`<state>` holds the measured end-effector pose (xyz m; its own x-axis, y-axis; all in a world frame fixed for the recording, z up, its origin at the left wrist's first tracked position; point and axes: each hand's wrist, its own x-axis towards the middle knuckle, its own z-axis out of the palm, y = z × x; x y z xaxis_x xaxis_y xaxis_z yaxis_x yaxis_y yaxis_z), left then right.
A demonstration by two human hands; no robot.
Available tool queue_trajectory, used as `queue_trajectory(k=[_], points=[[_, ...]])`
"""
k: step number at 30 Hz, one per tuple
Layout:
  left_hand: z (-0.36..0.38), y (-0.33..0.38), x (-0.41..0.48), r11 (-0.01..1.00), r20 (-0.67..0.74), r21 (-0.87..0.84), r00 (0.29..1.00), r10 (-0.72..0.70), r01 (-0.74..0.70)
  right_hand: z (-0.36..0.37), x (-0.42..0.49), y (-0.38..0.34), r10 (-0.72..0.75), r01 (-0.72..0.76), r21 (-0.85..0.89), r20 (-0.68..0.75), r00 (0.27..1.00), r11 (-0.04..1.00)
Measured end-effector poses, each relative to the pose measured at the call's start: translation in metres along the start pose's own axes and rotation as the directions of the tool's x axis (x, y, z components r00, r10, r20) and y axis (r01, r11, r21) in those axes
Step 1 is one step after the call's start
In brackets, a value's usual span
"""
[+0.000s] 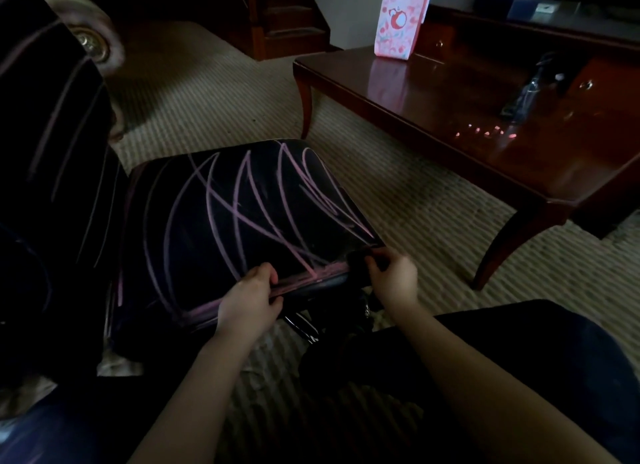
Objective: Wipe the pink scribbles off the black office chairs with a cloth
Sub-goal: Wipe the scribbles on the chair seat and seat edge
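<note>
A black office chair seat [194, 241] fills the middle left, crossed by long pink scribbles [242, 203]. Its backrest [45, 124] at far left carries pink lines too. My left hand [251, 299] grips the seat's front edge, thumb on top and fingers curled under. My right hand [391, 273] pinches a small dark cloth [358, 261] against the seat's front right corner. A smeared pink band runs along the edge between the two hands.
A dark wooden coffee table [450, 117] stands to the right on striped beige carpet [214, 99]. On it are a pink patterned bag [400, 20] and a clear bottle [530, 92] lying down. My dark-clothed knee [519, 359] is at lower right.
</note>
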<state>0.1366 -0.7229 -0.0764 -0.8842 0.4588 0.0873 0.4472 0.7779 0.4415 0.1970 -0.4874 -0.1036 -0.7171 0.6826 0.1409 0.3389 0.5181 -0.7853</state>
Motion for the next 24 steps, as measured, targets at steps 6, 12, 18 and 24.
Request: queue_trajectory(k=[6,12,18,24], points=[[-0.001,0.0,0.0,1.0,0.011,0.016,1.0,0.014,-0.014,-0.02,0.009,-0.041,-0.097,0.101,0.218,-0.031,0.995,0.971],[-0.001,0.0,0.004,0.999,0.022,0.027,0.999,0.024,-0.024,-0.028,0.023,-0.02,-0.183,0.184,0.007,-0.056,0.981,0.983],[-0.002,0.0,0.001,0.999,0.025,0.028,0.999,0.029,-0.03,-0.005,0.008,-0.003,-0.089,0.122,-0.39,0.099,0.991,0.913],[-0.001,0.0,0.003,0.998,0.024,0.056,0.999,0.037,-0.038,-0.006,-0.003,-0.001,-0.258,0.282,-0.206,0.136,0.956,0.937]])
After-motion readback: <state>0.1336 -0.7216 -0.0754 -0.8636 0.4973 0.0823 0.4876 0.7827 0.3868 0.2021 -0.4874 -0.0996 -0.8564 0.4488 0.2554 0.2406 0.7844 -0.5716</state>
